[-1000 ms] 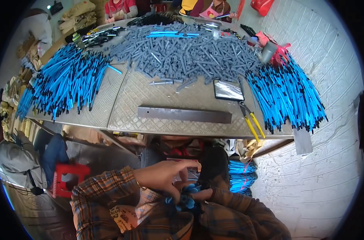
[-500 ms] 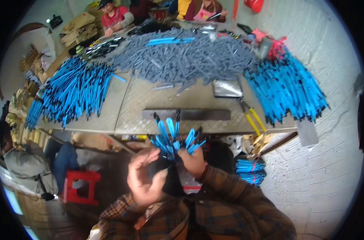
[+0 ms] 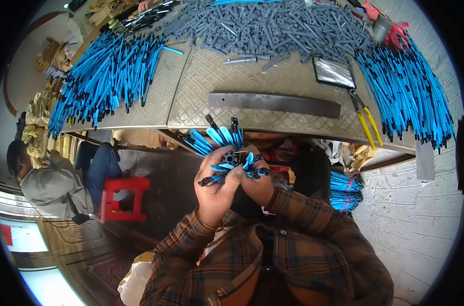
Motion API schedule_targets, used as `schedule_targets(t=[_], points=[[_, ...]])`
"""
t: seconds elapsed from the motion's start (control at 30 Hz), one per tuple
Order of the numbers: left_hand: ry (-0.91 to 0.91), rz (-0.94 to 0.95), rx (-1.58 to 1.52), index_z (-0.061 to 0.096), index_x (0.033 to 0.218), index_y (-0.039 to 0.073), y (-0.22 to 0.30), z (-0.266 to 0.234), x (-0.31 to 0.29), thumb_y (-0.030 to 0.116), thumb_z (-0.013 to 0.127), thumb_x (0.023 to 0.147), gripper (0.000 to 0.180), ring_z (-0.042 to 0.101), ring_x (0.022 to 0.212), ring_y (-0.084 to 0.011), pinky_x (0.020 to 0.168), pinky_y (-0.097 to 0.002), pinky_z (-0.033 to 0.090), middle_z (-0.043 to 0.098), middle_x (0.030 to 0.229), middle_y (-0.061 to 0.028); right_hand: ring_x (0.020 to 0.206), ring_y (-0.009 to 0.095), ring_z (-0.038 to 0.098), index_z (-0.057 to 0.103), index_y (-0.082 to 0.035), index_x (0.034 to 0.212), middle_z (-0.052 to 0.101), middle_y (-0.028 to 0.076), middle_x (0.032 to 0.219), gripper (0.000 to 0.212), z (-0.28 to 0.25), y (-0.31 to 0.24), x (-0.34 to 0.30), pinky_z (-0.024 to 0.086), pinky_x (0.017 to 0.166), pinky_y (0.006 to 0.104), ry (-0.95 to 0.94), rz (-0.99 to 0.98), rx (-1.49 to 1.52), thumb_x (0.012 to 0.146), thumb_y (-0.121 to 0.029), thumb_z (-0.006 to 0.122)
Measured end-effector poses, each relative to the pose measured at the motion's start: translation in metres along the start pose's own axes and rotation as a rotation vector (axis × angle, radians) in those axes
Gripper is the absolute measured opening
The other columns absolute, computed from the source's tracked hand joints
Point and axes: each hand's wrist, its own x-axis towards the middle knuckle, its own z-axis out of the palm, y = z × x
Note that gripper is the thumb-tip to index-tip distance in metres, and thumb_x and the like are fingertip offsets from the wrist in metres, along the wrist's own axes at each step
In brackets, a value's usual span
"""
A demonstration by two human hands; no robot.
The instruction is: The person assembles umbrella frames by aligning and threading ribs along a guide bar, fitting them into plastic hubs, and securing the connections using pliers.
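Note:
A cluster of blue strips with black ends [image 3: 223,134] fans out in front of my chest, near the table's front edge. At its middle is a round black hub with holes [image 3: 231,157]. My left hand [image 3: 214,186] is closed round the near left side of the cluster, its thumb pressing on a blue strip. My right hand [image 3: 260,187] grips the other side, its fingers partly hidden by strips. Some strips point away over the far side, and others lie folded toward me between my hands.
Blue strip piles lie on the table at the left [image 3: 114,76] and right [image 3: 403,92]. Grey pieces [image 3: 273,28] are heaped between them. Nearer are a dark metal bar [image 3: 273,104], yellow-handled pliers [image 3: 365,120] and a flat tray [image 3: 334,73]. A person [image 3: 58,178] sits left, by a red stool [image 3: 124,199].
My left hand, open beside the cluster before, has closed on it. The cluster has tilted so its black hub shows. The view has tipped down, so the table appears higher.

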Motion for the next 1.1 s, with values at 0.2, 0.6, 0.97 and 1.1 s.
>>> schedule_targets(t=[0.2, 0.6, 0.97, 1.1], points=[[-0.097, 0.062, 0.184, 0.058, 0.103, 0.0, 0.003, 0.0, 0.006, 0.004, 0.066, 0.073, 0.032, 0.06, 0.081, -0.0229, 0.075, -0.0294, 0.047, 0.062, 0.092, -0.0131, 0.09, 0.029, 0.047, 0.047, -0.002, 0.109, 0.046, 0.014, 0.094, 0.045, -0.01, 0.0, -0.002, 0.038, 0.081, 0.0357, -0.076, 0.014, -0.163, 0.067, -0.012, 0.06], [-0.376, 0.132, 0.175, 0.058, 0.101, 0.0, 0.007, -0.021, 0.032, 0.007, 0.064, 0.072, 0.03, 0.06, 0.082, -0.0275, 0.075, -0.0324, 0.047, 0.062, 0.092, -0.0136, 0.091, 0.029, 0.054, 0.051, -0.002, 0.104, 0.054, 0.015, 0.097, 0.038, -0.055, -0.048, 0.016, 0.042, 0.081, 0.036, -0.419, 0.021, -0.249, 0.075, -0.021, 0.067], [-0.573, 0.27, 0.091, 0.057, 0.099, 0.0, 0.004, -0.024, 0.035, 0.011, 0.065, 0.076, 0.027, 0.059, 0.086, -0.0272, 0.079, -0.0341, 0.045, 0.06, 0.092, -0.0139, 0.069, 0.028, 0.057, 0.054, -0.002, 0.09, 0.057, 0.014, 0.08, 0.018, -0.06, -0.061, 0.02, 0.046, 0.062, 0.0328, -0.522, 0.071, -0.379, 0.082, -0.016, 0.062], [-0.613, 0.252, 0.136, 0.055, 0.096, 0.0, 0.005, -0.017, 0.042, 0.009, 0.066, 0.076, 0.024, 0.059, 0.085, -0.0255, 0.077, -0.0331, 0.046, 0.06, 0.09, -0.0129, 0.067, 0.03, 0.056, 0.054, -0.002, 0.086, 0.055, 0.015, 0.077, 0.017, -0.053, -0.053, 0.013, 0.044, 0.059, 0.0341, -0.392, 0.009, -0.41, 0.082, -0.016, 0.062]])
